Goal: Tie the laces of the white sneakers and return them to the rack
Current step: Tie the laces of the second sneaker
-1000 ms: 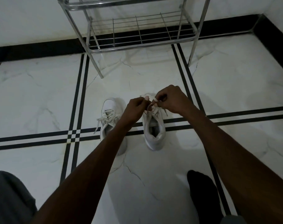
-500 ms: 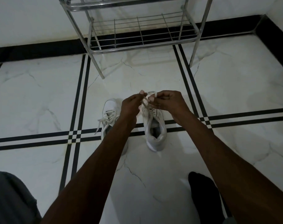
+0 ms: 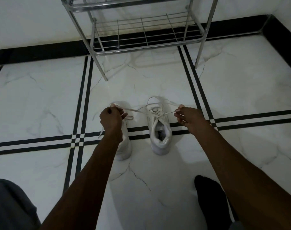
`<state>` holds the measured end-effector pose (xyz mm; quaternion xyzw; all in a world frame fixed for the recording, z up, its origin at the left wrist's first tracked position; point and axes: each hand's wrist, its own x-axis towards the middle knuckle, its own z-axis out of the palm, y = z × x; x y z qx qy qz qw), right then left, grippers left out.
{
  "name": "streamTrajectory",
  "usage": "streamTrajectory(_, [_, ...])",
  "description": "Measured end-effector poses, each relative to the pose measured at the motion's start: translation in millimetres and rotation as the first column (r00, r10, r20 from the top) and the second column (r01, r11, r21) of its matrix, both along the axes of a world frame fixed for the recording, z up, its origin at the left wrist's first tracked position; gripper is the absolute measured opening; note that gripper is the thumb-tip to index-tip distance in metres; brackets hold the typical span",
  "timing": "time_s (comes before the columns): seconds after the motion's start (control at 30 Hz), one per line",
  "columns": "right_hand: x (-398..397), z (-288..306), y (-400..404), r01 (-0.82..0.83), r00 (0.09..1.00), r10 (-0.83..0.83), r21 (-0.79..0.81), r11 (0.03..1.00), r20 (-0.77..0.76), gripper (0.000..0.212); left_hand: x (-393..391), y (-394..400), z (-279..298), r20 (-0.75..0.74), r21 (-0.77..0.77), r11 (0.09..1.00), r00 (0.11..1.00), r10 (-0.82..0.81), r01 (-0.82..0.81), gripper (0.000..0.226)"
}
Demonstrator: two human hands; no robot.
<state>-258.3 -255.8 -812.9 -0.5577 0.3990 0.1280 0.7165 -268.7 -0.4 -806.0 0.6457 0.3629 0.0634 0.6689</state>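
Two white sneakers stand side by side on the marble floor, toes toward the rack. The right sneaker point(image 3: 160, 135) has its laces point(image 3: 155, 112) stretched sideways from a knot over the tongue. My left hand point(image 3: 111, 118) is closed on one lace end, pulled out to the left over the left sneaker point(image 3: 125, 146), which it partly hides. My right hand point(image 3: 187, 117) pinches the other lace end to the right of the shoe. The left sneaker's laces hang loose on the floor.
A metal wire shoe rack point(image 3: 146, 37) stands against the wall just beyond the sneakers, its lowest shelf bare. A foot in a black sock point(image 3: 211, 200) rests on the floor at the lower right. A grey-clad knee point(image 3: 10, 205) fills the lower left corner.
My hands were together over the right sneaker's tongue; they have now drawn apart sideways, stretching the two lace ends taut. The view has shifted slightly.
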Motion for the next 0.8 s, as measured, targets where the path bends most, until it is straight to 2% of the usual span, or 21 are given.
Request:
streamTrajectory(0.03, [1.0,-1.1,0.3,-0.031,0.999,0.030,-0.060,0.998,-0.012,0.017,1.1,-1.2,-1.6,-0.052,0.108,0.994,0.998,-0.029,0.035,0.041])
streamTrajectory(0.1, [2.8,-7.8,-1.0,-0.170,0.985,0.172,-0.348,0.922,-0.025,0.041,-1.7,-9.0,-2.3,-0.176,0.366,0.916,0.979,-0.103,0.162,0.054])
streamTrajectory(0.17, [-1.4,-7.8,-2.0,-0.226,0.953,0.304,-0.646,0.729,0.010,0.055,-12.2,-22.8,-1.7,-0.124,0.549,0.801,0.971,-0.204,0.239,0.049])
streamTrajectory(0.2, [-3.7,-4.7,-0.9,-0.223,0.926,0.371,-0.700,0.678,0.065,0.053,-17.3,-29.0,-2.0,-0.071,0.609,0.746,0.955,-0.287,0.270,0.041])
streamTrajectory(0.27, [-6.1,1.0,4.7,-0.333,0.793,0.598,-0.739,0.586,0.116,0.038,-21.5,-37.8,-5.4,-0.065,0.675,0.610,0.856,-0.513,0.416,0.031])
streamTrajectory(0.33, [-5.7,3.6,11.6,-0.471,0.614,0.787,-0.771,0.428,0.061,0.025,-19.8,-45.2,-11.5,-0.177,0.657,0.443,0.697,-0.695,0.610,0.035])
streamTrajectory(0.37, [-4.8,4.2,14.0,-0.505,0.558,0.829,-0.779,0.373,0.035,0.022,-18.0,-48.4,-12.8,-0.228,0.633,0.389,0.641,-0.733,0.669,0.037])
streamTrajectory(0.4, [-4.3,4.1,14.7,-0.528,0.533,0.846,-0.779,0.339,0.008,0.020,-15.9,-50.6,-14.1,-0.258,0.601,0.382,0.623,-0.738,0.702,0.037])
streamTrajectory(0.47, [-4.5,3.4,13.1,-0.547,0.520,0.854,-0.774,0.319,-0.014,0.020,-11.6,-51.7,-16.5,-0.230,0.538,0.468,0.656,-0.719,0.701,0.031])
streamTrajectory(0.57, [-2.9,3.9,5.8,-0.495,0.550,0.835,-0.799,0.343,0.017,0.018,-5.6,-47.0,-16.0,-0.171,0.459,0.573,0.701,-0.693,0.679,0.017])
streamTrajectory(0.67, [2.1,8.6,6.2,-0.447,0.581,0.811,-0.807,0.386,0.066,0.013,-3.8,-39.5,-9.2,-0.187,0.562,0.535,0.727,-0.660,0.631,0.012])
streamTrajectory(0.8, [7.1,2.7,12.8,-0.371,0.586,0.810,-0.878,0.303,0.031,0.014,-8.9,-37.7,-10.3,-0.223,0.603,0.508,0.741,-0.633,0.615,0.018])
